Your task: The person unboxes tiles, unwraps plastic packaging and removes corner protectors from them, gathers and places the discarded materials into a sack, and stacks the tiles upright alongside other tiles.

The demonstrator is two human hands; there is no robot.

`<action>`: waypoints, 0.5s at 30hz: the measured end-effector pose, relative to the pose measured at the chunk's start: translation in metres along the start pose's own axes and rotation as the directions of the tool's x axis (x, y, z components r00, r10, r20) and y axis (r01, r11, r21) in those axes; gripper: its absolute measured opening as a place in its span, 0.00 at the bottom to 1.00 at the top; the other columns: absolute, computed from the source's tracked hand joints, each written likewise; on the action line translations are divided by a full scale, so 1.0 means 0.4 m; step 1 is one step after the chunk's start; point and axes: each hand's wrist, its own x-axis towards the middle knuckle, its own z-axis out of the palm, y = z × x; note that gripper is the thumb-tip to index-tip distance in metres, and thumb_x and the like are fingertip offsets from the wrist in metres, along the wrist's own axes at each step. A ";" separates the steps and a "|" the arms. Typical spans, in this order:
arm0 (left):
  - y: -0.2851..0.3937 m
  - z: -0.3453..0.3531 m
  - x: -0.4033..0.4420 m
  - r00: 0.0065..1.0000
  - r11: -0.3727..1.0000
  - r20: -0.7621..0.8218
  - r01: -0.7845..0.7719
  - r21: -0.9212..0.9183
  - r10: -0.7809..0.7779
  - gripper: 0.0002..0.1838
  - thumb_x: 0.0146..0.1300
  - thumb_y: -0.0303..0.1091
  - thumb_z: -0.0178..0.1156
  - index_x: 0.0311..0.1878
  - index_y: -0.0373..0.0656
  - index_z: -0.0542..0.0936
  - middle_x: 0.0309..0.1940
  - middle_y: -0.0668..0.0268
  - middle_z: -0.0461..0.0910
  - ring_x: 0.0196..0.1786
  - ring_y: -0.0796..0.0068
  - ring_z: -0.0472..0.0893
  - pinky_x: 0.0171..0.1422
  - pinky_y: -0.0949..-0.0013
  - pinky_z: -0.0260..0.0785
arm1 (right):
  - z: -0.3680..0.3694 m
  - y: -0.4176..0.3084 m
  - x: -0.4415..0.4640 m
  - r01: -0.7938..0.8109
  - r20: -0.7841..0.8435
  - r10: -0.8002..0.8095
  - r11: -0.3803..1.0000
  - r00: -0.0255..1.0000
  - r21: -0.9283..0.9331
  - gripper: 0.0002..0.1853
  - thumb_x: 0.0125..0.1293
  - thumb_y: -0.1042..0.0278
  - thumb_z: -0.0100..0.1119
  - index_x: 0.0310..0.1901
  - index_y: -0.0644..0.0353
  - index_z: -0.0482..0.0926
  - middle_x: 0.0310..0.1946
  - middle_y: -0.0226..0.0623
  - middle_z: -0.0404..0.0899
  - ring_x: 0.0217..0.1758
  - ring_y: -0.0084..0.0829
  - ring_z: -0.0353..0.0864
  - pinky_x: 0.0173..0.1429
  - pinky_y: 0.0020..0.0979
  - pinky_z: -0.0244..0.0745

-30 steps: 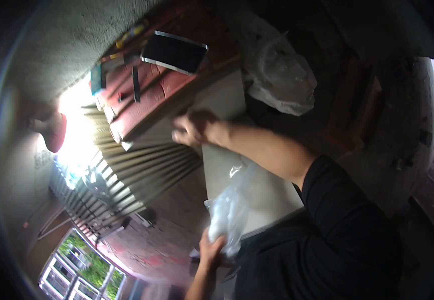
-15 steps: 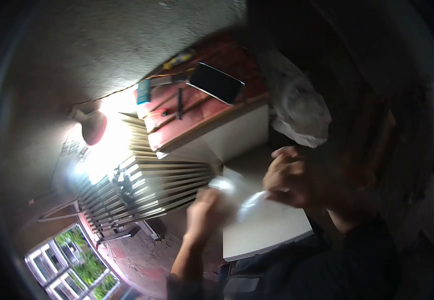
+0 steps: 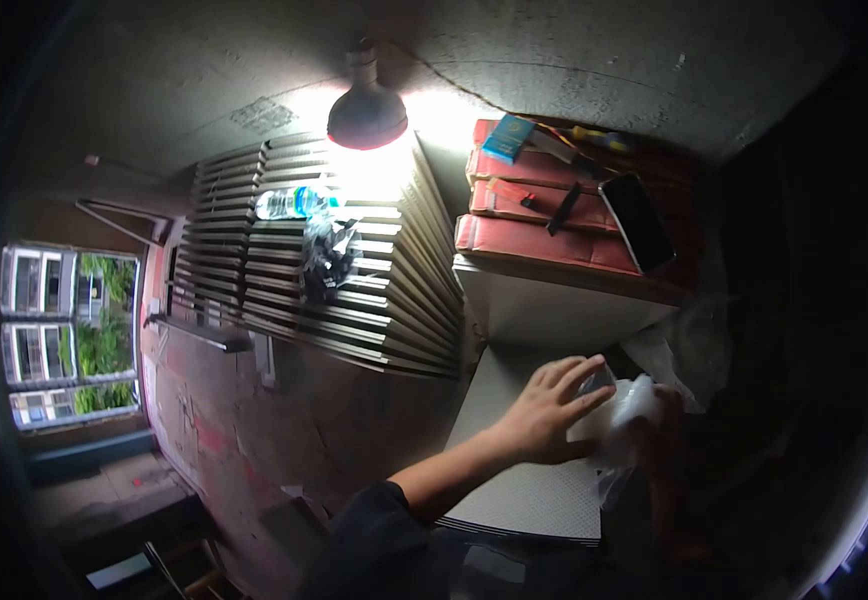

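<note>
My left hand point(image 3: 552, 412) reaches in over a stack of white perforated panels point(image 3: 539, 500). Its fingers are stretched out and apart, at the near side of a crumpled white plastic bundle point(image 3: 634, 408); whether they touch it I cannot tell. My right hand point(image 3: 662, 425), dim in shadow, is closed on the far side of that bundle. Clear film hangs below it, and what is inside, if anything, is hidden. A larger clear plastic bag point(image 3: 689, 350) lies behind the hands, partly in the dark.
Red boxes point(image 3: 554, 240) beyond the panels carry a phone point(image 3: 637, 222), a blue box point(image 3: 507, 138), a black strip point(image 3: 563, 209) and a yellow-handled tool point(image 3: 599, 138). Stacked slats point(image 3: 284, 270) at left hold a water bottle point(image 3: 294, 203) and black plastic bag point(image 3: 329, 265). A lit lamp point(image 3: 366, 115) hangs above.
The head view has rotated and shifted. My left hand has left the plastic it was pulling with fingers closed and now spreads its fingers; the plastic is bunched at my right hand.
</note>
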 end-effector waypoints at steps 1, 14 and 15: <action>-0.027 -0.024 0.000 1.000 1.000 -0.014 -0.015 -0.009 0.015 0.42 0.45 0.46 0.76 0.65 0.49 0.72 0.67 0.53 0.68 0.67 0.48 0.69 0.68 0.48 0.63 | -0.013 0.028 -0.004 0.028 -0.122 -0.054 0.978 0.991 -0.209 0.35 0.66 0.45 0.61 0.66 0.60 0.65 0.60 0.49 0.70 0.60 0.44 0.73 0.62 0.45 0.72; -0.538 -0.009 0.023 0.174 0.637 -0.686 0.578 -0.510 -0.707 0.24 0.62 0.51 0.69 0.41 0.39 0.73 0.36 0.65 0.73 0.37 0.73 0.74 0.45 0.68 0.70 | -0.228 -0.114 -0.046 -0.142 -0.165 0.138 0.990 0.977 -0.012 0.34 0.66 0.45 0.60 0.65 0.60 0.67 0.57 0.47 0.71 0.59 0.43 0.73 0.58 0.44 0.74; -0.548 0.004 0.019 0.162 0.648 -0.701 0.564 -0.512 -0.694 0.24 0.62 0.52 0.69 0.41 0.39 0.73 0.36 0.64 0.73 0.37 0.73 0.74 0.45 0.67 0.70 | -0.232 -0.116 -0.046 -0.156 -0.158 0.153 0.988 0.976 -0.010 0.33 0.66 0.45 0.60 0.64 0.60 0.67 0.56 0.47 0.71 0.58 0.43 0.74 0.58 0.44 0.74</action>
